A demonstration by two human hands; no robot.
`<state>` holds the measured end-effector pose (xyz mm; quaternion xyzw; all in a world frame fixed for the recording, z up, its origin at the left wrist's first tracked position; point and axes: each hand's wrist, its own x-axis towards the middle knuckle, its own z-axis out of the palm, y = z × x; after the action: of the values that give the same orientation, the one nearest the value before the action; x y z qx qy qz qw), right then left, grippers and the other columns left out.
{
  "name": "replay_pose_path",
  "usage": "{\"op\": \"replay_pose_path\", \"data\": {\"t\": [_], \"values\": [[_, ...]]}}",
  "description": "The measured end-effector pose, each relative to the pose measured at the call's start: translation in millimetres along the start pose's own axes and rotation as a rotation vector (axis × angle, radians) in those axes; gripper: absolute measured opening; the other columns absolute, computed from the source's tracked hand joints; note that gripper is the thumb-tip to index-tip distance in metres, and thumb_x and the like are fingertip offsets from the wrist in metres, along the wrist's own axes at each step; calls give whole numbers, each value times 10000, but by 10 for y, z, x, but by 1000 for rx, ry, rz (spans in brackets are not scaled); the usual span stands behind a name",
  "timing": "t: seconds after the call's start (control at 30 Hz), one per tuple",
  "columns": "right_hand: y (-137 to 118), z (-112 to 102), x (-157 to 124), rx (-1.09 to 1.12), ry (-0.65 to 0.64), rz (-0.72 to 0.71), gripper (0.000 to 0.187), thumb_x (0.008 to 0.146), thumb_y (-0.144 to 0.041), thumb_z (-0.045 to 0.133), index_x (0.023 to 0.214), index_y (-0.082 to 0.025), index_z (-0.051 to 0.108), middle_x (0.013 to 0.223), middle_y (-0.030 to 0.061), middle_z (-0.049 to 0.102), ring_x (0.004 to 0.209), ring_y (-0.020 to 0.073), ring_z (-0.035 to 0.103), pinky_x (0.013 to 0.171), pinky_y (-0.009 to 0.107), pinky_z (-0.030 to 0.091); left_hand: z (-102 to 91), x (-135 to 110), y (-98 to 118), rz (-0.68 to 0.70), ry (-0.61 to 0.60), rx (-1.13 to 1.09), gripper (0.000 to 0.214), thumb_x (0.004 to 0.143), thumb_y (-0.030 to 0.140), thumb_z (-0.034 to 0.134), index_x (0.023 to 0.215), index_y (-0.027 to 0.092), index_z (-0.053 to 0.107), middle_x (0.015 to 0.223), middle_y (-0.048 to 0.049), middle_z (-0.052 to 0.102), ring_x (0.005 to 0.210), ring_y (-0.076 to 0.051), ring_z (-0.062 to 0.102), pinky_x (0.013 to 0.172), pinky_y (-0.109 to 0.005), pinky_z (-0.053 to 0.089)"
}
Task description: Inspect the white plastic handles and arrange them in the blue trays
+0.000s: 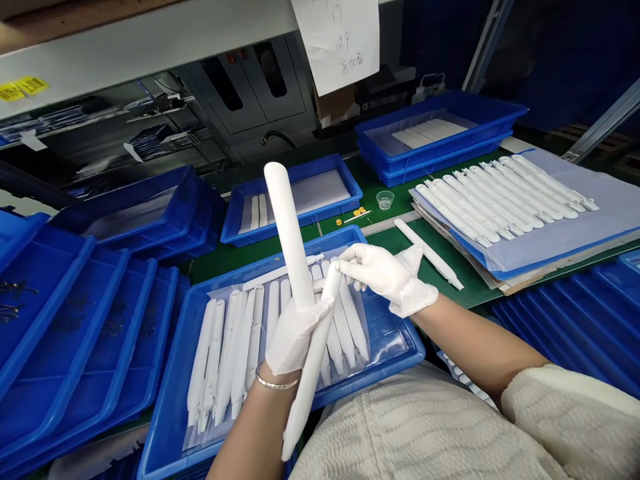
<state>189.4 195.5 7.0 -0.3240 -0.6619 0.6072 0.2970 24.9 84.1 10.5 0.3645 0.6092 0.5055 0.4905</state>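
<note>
My left hand (295, 333), in a white glove, is closed round a long white plastic shell (289, 233) that stands upright. A second long white piece (311, 373) slants down past that hand toward my lap. My gloved right hand (390, 277) pinches the upper tip of this slanted piece. Both hands hover over a blue tray (175, 400) lined with plastic film and filled with several similar white pieces (235, 350) laid side by side.
Several white pieces lie in rows on a blue-grey sheet (575, 233) at the right. One loose piece (430, 255) rests on the green belt. A small clear cup (385, 199) stands behind it. Blue trays (75, 313) stack at left and behind (435, 133).
</note>
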Motion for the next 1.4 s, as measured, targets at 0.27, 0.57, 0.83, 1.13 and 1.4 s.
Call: {"op": "replay_pose_path", "data": {"t": [0.27,0.57,0.83,1.13,1.4], "values": [[4,-45,-69,-216,29,3,269,841,-426,680,782,-179,590,688,0,608,638,141,569,611,288,443,119,-90,-63,-30,-3,43,569,713,537,838,1147,179,756,1251,-112,723,1214,-366,612,1066,-452,446],[53,-55,-93,-72,-4,13,311,859,-467,658,799,-168,594,659,-3,583,604,129,550,583,281,462,130,-75,-79,-65,8,-13,598,666,500,875,1137,149,763,1245,-126,726,1211,-385,612,1087,-478,436],[71,-71,-75,65,-49,63,275,867,-418,623,756,-172,567,642,6,580,561,126,543,528,272,452,129,-64,-92,-60,-23,-12,563,657,508,876,1107,182,788,1175,-109,750,1143,-368,646,1034,-462,482],[78,-91,-73,65,-68,73,256,854,-396,651,759,-174,567,630,-6,582,540,117,542,497,250,435,118,2,-159,-91,-1,-32,619,565,516,905,1059,159,797,985,-115,767,1015,-358,683,929,-452,538],[27,-80,-126,-162,10,7,206,821,-346,698,779,-169,602,677,-3,613,635,124,563,583,258,435,96,14,-198,-101,3,3,629,564,510,904,1075,163,790,936,-99,757,971,-341,689,914,-442,539]]}}
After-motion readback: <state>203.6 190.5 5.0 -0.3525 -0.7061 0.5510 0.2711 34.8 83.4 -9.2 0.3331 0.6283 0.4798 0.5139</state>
